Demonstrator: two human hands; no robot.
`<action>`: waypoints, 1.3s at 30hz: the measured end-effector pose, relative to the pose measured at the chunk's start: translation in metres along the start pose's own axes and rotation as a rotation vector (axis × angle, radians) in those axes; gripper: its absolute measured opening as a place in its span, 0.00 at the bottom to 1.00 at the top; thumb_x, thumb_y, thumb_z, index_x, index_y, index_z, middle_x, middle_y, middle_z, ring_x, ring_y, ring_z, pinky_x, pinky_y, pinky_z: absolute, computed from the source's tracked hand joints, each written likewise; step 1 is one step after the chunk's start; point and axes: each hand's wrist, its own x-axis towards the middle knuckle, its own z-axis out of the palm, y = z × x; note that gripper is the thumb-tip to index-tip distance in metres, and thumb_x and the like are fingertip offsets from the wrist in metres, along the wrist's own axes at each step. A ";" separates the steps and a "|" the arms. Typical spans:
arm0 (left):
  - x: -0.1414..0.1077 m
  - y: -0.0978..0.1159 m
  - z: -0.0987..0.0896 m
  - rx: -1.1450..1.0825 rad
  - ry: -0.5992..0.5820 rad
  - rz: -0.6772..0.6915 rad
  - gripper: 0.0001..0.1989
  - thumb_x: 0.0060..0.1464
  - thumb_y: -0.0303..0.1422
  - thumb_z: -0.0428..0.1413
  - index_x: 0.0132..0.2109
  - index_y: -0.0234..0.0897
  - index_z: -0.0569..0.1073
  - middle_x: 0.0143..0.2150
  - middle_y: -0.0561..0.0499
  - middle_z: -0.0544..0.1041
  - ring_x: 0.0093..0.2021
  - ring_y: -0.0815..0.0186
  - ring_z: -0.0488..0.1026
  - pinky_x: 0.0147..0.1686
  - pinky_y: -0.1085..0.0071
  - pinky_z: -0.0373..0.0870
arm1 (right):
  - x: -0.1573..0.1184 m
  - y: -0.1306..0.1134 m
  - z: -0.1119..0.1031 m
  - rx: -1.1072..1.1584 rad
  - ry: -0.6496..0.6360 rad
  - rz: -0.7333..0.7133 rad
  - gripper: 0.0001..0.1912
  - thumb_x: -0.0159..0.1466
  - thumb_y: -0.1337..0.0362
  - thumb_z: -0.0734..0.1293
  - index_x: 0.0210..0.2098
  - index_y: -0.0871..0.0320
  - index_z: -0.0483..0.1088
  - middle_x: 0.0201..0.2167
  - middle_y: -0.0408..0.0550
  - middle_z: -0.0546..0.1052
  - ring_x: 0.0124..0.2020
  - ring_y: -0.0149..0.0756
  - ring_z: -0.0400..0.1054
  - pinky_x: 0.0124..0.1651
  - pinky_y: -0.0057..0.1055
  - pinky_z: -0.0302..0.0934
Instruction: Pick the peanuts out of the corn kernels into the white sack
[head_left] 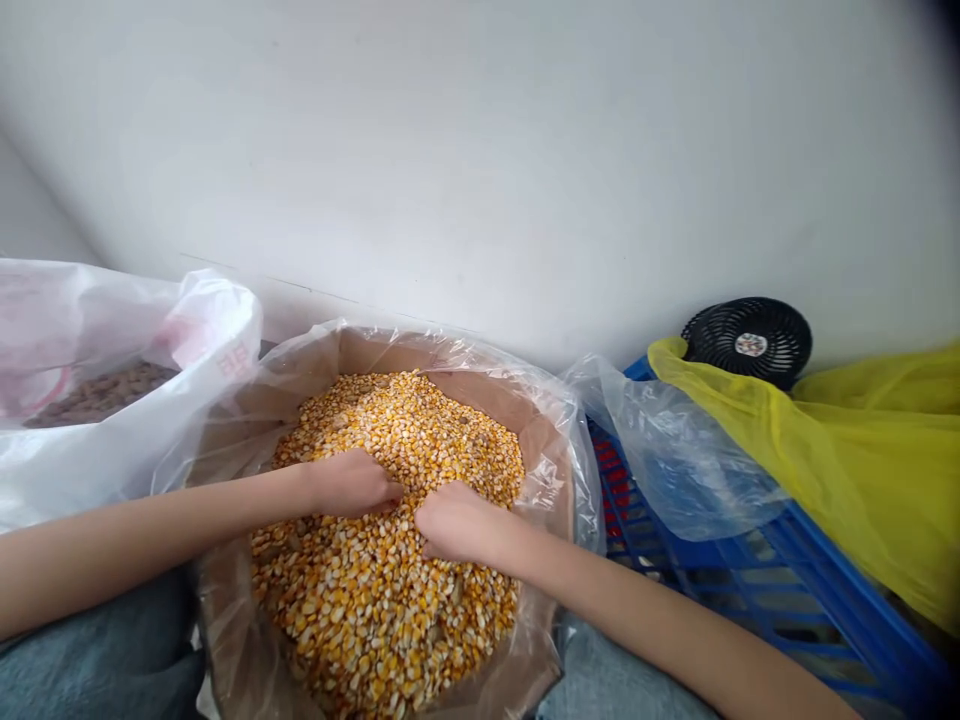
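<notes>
— From the left?
— White sack (217,340), then left hand (356,483), curled, down against the corn kernels (390,620) inside the plastic-lined bag (555,465). Impossible to say whether gripping any.
— And right?
— Right hand (459,520) just beside, likewise curled, contents hidden. Then blue crate (825,562). Better, probably, to work shallow and loose, spilling nothing.

Middle: narrow gap between left hand (356,484) and right hand (459,523)
Over corn (382,620): open air before and beyond them
Back: wall (480,180) bars the way
Left: white sack (97,460) stands close
Right: crate (832,580), net (862,480), fan (750,345) block passage
</notes>
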 end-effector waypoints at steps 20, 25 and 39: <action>-0.006 -0.043 -0.015 -1.949 0.240 -0.462 0.13 0.52 0.36 0.41 0.23 0.36 0.55 0.14 0.61 0.44 0.11 0.77 0.41 0.10 0.79 0.45 | -0.011 0.053 0.004 0.798 0.182 0.032 0.16 0.55 0.53 0.61 0.31 0.58 0.74 0.25 0.44 0.74 0.23 0.27 0.61 0.27 0.24 0.51; -0.009 -0.048 -0.017 -2.213 0.187 -0.563 0.16 0.51 0.42 0.46 0.24 0.36 0.56 0.13 0.62 0.43 0.10 0.79 0.39 0.08 0.83 0.35 | -0.010 0.050 0.002 1.234 0.186 0.060 0.17 0.51 0.53 0.64 0.32 0.61 0.70 0.13 0.37 0.61 0.15 0.21 0.48 0.19 0.22 0.40; -0.011 -0.054 -0.020 -2.214 0.335 -0.592 0.14 0.49 0.37 0.49 0.23 0.36 0.55 0.14 0.61 0.47 0.10 0.80 0.43 0.07 0.84 0.37 | -0.007 0.066 0.008 2.099 0.183 0.006 0.09 0.58 0.61 0.51 0.25 0.57 0.54 0.08 0.32 0.46 0.09 0.21 0.32 0.13 0.20 0.31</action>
